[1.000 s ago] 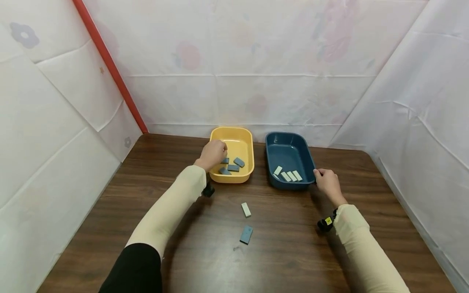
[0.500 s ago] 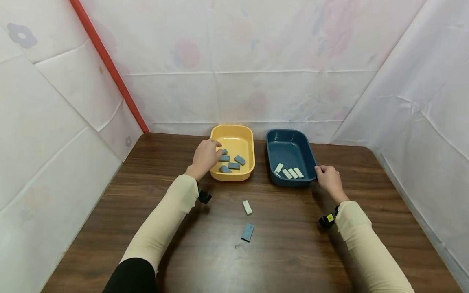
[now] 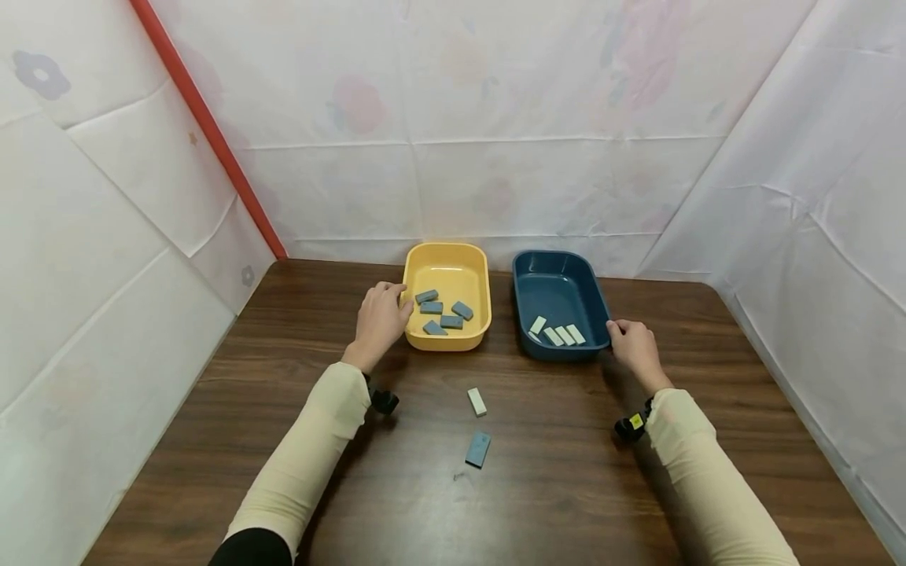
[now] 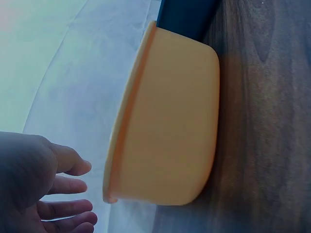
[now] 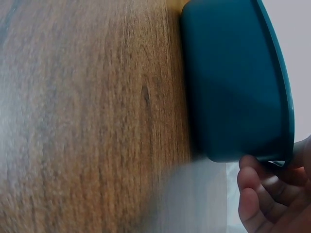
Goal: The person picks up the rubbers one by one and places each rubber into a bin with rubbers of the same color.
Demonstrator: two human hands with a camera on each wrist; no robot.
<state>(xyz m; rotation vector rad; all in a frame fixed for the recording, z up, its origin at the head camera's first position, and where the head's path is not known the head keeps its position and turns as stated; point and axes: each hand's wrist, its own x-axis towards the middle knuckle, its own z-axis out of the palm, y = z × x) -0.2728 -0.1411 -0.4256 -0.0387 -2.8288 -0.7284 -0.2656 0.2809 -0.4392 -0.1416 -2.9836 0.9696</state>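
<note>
My left hand [image 3: 381,318] is beside the left wall of the yellow tray [image 3: 446,343], fingers loosely bent and holding nothing; the left wrist view shows a gap between the fingertips [image 4: 80,167] and the tray. Inside the tray lie several blue-grey blocks [image 3: 451,321]. My right hand [image 3: 635,350] pinches the rim of the dark blue tray [image 3: 559,275] at its near right corner, thumb on one side and fingers on the other. Several cream blocks [image 3: 554,336] lie at the near end of that tray.
On the wooden table [image 3: 552,487], in front of the trays, lie a cream block [image 3: 477,402] and a blue-grey block [image 3: 477,450]. White patterned sheeting [image 3: 453,189] stands behind the trays and along both sides. A red strip [image 3: 212,134] runs down the left corner.
My left hand has drawn back from over the yellow tray, left and toward me; another blue-grey block shows in the tray where the hand was. The right hand keeps its hold.
</note>
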